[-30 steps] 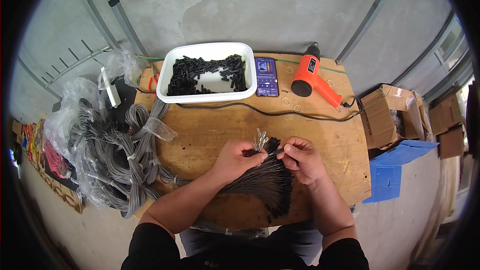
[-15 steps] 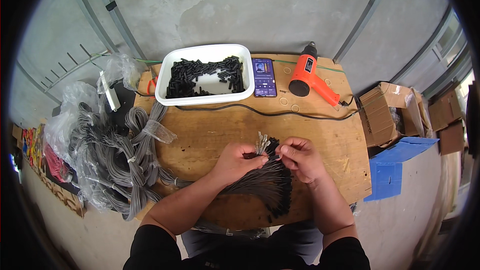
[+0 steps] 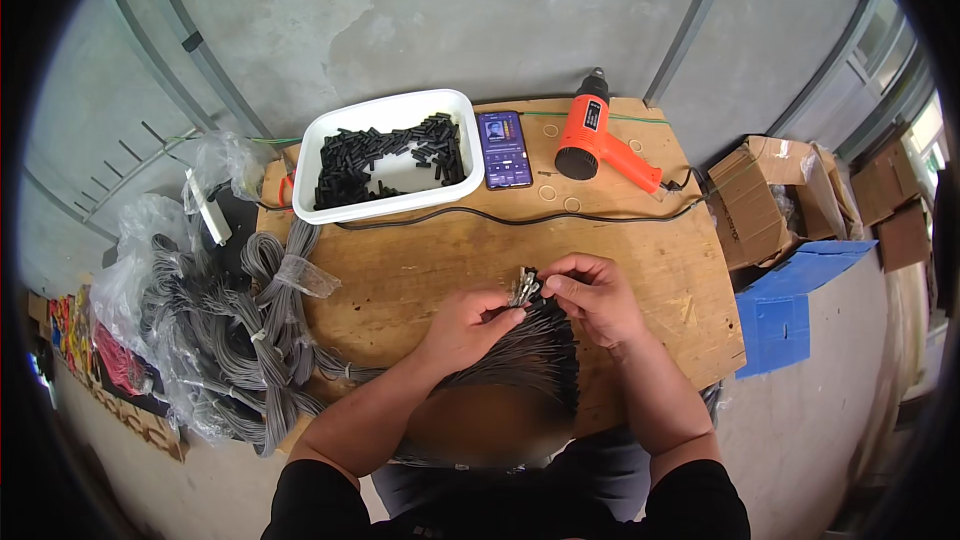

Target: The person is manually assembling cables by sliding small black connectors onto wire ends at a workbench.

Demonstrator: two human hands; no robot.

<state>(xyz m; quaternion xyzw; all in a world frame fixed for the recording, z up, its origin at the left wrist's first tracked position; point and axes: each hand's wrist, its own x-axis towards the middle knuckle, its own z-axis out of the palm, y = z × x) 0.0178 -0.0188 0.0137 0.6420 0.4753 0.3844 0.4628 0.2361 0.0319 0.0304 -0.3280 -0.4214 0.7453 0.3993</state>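
Note:
My left hand (image 3: 465, 330) is closed, thumb against fingers, on a bunch of thin grey wires. Bare metal terminals (image 3: 524, 285) stick up from this bunch just past the fingertips. Right beside them, my right hand (image 3: 597, 302) pinches with thumb and forefinger; what lies in the pinch is too small to make out. Below both hands the grey wires (image 3: 520, 345) fan out over the table, with black sleeves (image 3: 566, 365) along their right-hand ends. A blurred brownish patch hides the lower part of the fan.
A white tub (image 3: 383, 212) of short black tubes stands at the back of the wooden table (image 3: 380, 270), beside a phone (image 3: 507, 150) and an orange heat gun (image 3: 590, 135). Its black cable (image 3: 480, 212) crosses the table. Coiled grey wire bundles (image 3: 240, 330) lie left; cardboard boxes (image 3: 760, 205) stand right.
My right hand has shifted slightly up and left, closer to the terminals. My left hand has barely moved. The whole view has shifted a little, and a blur now covers the lower wires.

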